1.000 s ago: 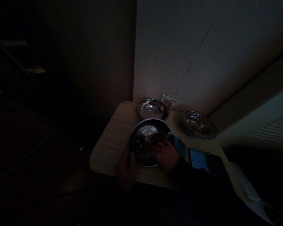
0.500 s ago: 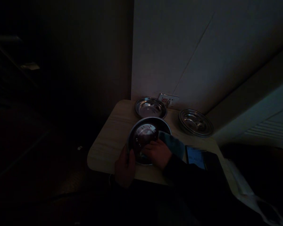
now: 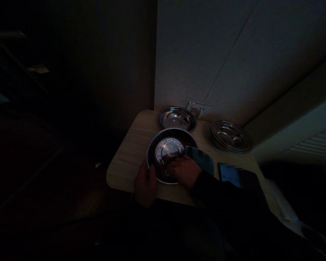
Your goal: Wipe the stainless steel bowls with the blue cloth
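Note:
A round shiny metal basin [image 3: 170, 146] rests on the pale wooden table [image 3: 122, 165] in front of me. My left hand [image 3: 146, 185] grips its near left rim, thumb on one side and fingers on the other. Inside the basin my right hand [image 3: 185, 171] is closed on a teal cloth [image 3: 202, 159], pressing it against the near inner wall. Part of the cloth hangs over the right rim. The right fingertips are dim and partly hidden.
Behind the basin stands another metal basin [image 3: 178, 119]. A stack of metal dishes [image 3: 230, 136] sits at the back right. A lit phone [image 3: 229, 175] lies right of my right hand. A wall socket [image 3: 198, 108] is behind the table.
My right hand and the cloth have shifted a little left within the basin. My left hand keeps its hold on the rim. The view has moved slightly.

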The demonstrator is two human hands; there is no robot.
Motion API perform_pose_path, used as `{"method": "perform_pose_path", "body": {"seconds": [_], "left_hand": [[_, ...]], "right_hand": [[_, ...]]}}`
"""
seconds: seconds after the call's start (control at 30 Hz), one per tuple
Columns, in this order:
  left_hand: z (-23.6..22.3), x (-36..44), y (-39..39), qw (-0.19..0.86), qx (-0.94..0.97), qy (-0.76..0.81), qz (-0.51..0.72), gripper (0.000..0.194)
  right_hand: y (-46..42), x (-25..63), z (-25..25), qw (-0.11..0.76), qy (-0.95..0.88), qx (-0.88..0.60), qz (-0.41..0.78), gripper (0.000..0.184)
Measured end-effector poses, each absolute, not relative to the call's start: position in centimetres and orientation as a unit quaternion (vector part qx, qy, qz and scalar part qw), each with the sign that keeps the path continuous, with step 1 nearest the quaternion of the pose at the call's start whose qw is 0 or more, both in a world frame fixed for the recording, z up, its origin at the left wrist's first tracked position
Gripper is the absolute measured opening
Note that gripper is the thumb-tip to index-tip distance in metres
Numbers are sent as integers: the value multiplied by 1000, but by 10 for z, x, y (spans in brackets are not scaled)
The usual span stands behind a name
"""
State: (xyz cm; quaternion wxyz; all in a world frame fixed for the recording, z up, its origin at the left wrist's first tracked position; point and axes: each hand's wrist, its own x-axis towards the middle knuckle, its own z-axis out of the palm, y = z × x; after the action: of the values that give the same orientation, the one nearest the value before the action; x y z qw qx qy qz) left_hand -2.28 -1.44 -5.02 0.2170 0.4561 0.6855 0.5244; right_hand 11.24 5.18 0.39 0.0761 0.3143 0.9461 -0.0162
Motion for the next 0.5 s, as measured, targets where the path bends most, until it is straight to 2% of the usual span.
{"method": "perform_pose_path", "body": {"seconds": [0.1, 0.27, 0.4, 0.5], "left_hand": [[-52, -23, -14, 202, 459, 687, 526, 37], [-54, -24, -14, 196, 458, 690, 524, 38], [-52, -24, -14, 189, 464, 692, 520, 38], [-51, -24, -14, 180, 477, 693, 509, 38]], "right_hand": [[54, 114, 5, 95, 947, 305, -21, 14], [53, 106, 5, 50, 954, 296, -16, 16], [54, 113, 10, 106, 948, 299, -19, 17], [53, 112, 9, 96, 951, 293, -16, 17]]}}
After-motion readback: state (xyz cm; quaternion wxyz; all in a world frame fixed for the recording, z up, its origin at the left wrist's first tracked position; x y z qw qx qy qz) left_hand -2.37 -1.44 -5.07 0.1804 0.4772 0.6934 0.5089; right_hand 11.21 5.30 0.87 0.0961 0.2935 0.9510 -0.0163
